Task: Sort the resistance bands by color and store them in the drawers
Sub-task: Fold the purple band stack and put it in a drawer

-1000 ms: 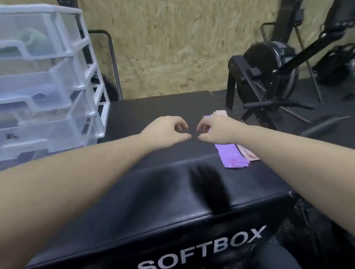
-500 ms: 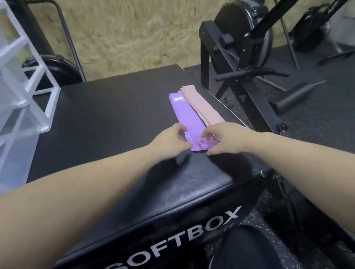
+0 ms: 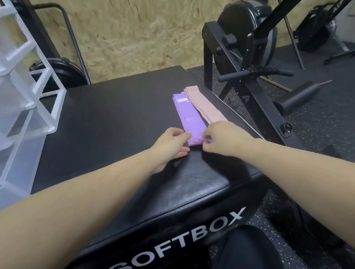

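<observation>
A stack of purple resistance bands (image 3: 189, 114) lies flat on the black soft box (image 3: 115, 120), with a stack of pink bands (image 3: 205, 107) right beside it on the right. My right hand (image 3: 222, 137) pinches the near end of the purple bands between thumb and fingers. Just left of that same end, my left hand (image 3: 173, 143) rests on the box top, its curled fingers touching the stack's near left edge. The clear plastic drawer unit (image 3: 18, 103) stands at the left on the box.
A black rowing machine (image 3: 248, 47) stands right behind the box's far right corner. A weight plate (image 3: 62, 71) leans near the chipboard wall at the back left. Black speckled floor lies to the right, and my dark-trousered knee (image 3: 246, 255) is below the box front.
The view turned right and down, away from the drawers. Both hands dropped from mid-air to the near end of the purple bands, and my right hand took a pinch on them.
</observation>
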